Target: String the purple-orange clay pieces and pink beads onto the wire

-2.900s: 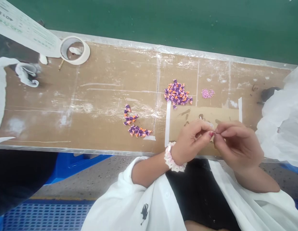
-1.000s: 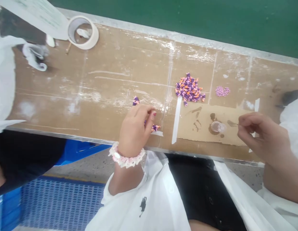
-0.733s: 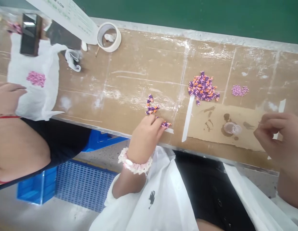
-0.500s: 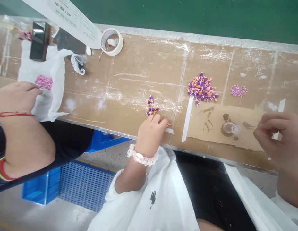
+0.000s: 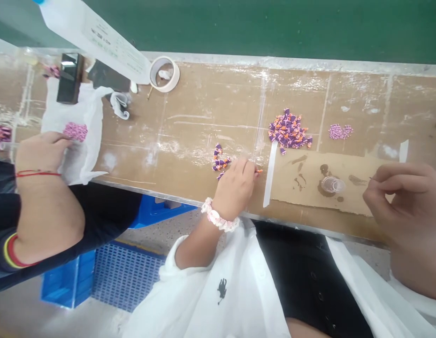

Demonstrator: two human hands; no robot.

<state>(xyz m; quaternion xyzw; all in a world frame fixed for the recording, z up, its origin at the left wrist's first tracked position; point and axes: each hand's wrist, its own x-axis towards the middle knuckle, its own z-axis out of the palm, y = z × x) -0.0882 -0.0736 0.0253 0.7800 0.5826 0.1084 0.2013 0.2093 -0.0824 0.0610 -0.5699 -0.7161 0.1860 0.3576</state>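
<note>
My left hand is closed in a pinch on a small purple-and-orange figurine, whose orange end sticks out past the fingertips. Just to its left lie several similar figurines, one partly covered by the hand. My right hand hovers at the right with thumb and fingers pinched together; whatever is between them is too small to name. Near it, a small clear cup stands on a stained cardboard sheet. A heap of figurines and a patch of tiny pinkish-purple pieces lie beyond.
At the left, a co-worker's hand reaches to pink pieces on a white cloth. A tape roll, a large white bottle and a dark phone-like object stand farther back. Blue crates are below.
My left hand has moved right and slightly away from me with the figurine, uncovering another figurine at its left. My right hand stays pinched near the cup. The whole view has shifted a little.
</note>
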